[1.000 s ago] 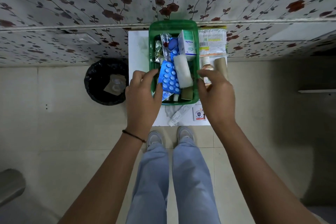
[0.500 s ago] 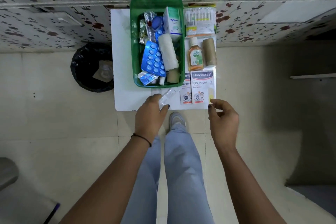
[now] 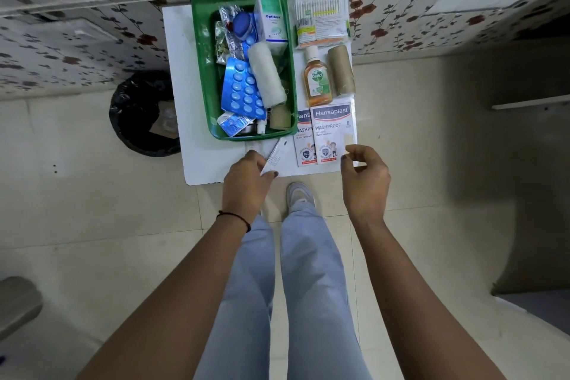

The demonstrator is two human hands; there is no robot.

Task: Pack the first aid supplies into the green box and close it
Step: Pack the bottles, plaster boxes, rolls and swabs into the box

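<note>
The open green box [image 3: 203, 49] stands on a small white table [image 3: 197, 160]. It holds a blue pill strip [image 3: 242, 91], a white gauze roll [image 3: 266, 79], an Optibex carton [image 3: 271, 25] and foil strips. To its right lie a cotton bud pack [image 3: 320, 18], a Dettol bottle [image 3: 316, 77], a brown roll [image 3: 340, 71] and two Hansaplast packs [image 3: 328, 133]. My left hand [image 3: 246, 185] pinches a white tube [image 3: 276, 157] at the table's front edge. My right hand [image 3: 365, 179] hovers by the right Hansaplast pack, fingers curled and apart, holding nothing.
A black-lined waste bin [image 3: 143, 114] stands left of the table. A flower-patterned wall [image 3: 77, 9] runs behind it. My legs and a shoe [image 3: 299, 194] are directly below the table's front edge. A dark shadowed area lies on the right.
Both hands pulled back from the green box to the table's front edge. My left hand closed on the white tube. The view shifted, showing the plaster packs.
</note>
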